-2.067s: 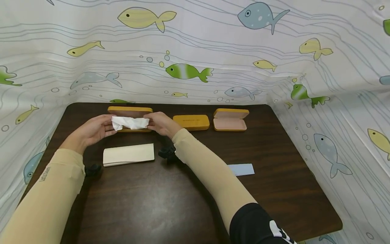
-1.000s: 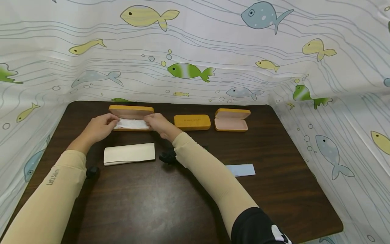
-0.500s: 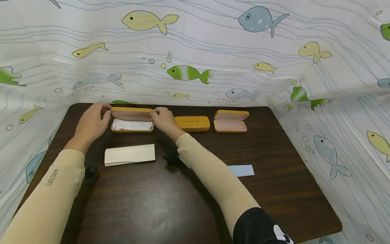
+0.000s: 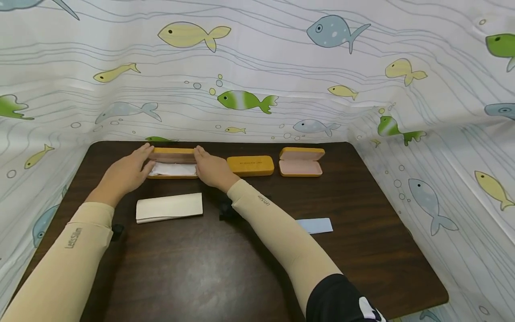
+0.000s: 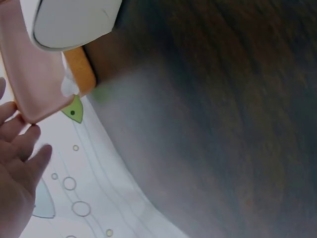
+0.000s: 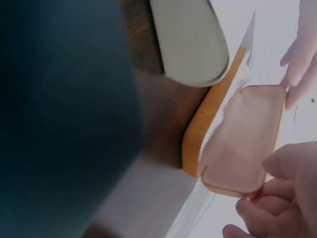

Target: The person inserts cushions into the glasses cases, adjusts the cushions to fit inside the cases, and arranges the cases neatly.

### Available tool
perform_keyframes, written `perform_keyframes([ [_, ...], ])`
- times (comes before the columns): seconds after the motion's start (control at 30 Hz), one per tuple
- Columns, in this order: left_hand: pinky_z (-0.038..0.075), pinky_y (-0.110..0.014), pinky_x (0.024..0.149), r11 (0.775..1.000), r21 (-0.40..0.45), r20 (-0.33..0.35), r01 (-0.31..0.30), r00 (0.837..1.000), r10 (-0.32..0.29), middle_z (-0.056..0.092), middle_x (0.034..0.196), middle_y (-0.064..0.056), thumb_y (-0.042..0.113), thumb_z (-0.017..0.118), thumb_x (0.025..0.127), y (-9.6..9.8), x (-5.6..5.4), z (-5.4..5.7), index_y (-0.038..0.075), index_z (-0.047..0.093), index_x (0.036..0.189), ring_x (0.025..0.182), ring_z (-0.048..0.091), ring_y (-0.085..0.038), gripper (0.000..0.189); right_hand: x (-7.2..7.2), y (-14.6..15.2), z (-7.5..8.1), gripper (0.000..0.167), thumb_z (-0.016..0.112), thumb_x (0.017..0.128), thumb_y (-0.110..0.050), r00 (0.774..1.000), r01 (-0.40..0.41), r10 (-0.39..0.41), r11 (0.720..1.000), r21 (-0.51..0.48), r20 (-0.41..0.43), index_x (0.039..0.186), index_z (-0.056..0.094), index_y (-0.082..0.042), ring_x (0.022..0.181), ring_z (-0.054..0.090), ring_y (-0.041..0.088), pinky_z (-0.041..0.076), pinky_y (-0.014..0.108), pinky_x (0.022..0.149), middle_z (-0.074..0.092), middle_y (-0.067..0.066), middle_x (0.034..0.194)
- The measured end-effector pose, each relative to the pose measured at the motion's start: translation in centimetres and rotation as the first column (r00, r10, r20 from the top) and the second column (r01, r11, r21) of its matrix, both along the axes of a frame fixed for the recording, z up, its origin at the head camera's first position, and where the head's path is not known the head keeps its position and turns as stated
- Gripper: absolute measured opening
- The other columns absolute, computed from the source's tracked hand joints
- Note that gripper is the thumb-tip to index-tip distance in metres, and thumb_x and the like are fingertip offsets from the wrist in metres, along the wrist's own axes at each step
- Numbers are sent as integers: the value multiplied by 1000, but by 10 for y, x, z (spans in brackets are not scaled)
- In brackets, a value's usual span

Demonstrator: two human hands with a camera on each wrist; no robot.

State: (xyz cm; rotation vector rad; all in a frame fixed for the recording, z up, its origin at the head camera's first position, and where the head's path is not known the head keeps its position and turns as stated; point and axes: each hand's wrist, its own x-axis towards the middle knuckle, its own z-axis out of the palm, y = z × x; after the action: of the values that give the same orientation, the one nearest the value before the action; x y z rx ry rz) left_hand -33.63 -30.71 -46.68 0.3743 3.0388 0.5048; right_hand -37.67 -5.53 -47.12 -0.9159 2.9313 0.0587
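An open yellow glasses case (image 4: 173,151) with a pink lining stands at the back left of the table. Crumpled white tissue (image 4: 175,169) lies inside it. My left hand (image 4: 124,172) is at the left end of the raised lid, fingertips at its edge in the left wrist view. At the right end, my right hand (image 4: 213,169) holds the lid's corner. In the right wrist view its thumb is at the lid's rim and its fingers (image 6: 257,210) curl behind. The pink lid (image 6: 247,139) stands between both hands there; the left thumb is partly hidden.
Right of this case sit a closed yellow glasses case (image 4: 250,165) and another one standing open (image 4: 301,168). A folded cream piece (image 4: 169,208) lies in front. A pale blue strip (image 4: 315,225) is partly behind my right forearm. A fish-print curtain surrounds the dark table (image 4: 362,223).
Both hands have lowered the white tissue into the case and let go of it. They have moved to the two ends of the lid, which now leans slightly forward.
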Motion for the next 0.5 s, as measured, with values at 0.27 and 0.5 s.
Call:
perform_keyframes([
  [0.27,41,-71,96,998,-58,-23,-32,999,31,36,156,-27,43,36,110,4,13,8,-4,39,152,126,47,-56,63,10,-4,5,55,45,109,-35,998,7,0,993,121,-63,160,33,-16,45,30,10,27,21,42,30,-3,164],
  [0.5,48,-68,84,999,-48,-79,-21,997,17,52,140,-32,35,43,110,4,27,3,-4,47,146,109,61,-54,54,13,-3,4,48,44,110,-29,1000,0,1,999,42,-22,156,42,-14,59,54,7,39,19,45,37,-2,161],
])
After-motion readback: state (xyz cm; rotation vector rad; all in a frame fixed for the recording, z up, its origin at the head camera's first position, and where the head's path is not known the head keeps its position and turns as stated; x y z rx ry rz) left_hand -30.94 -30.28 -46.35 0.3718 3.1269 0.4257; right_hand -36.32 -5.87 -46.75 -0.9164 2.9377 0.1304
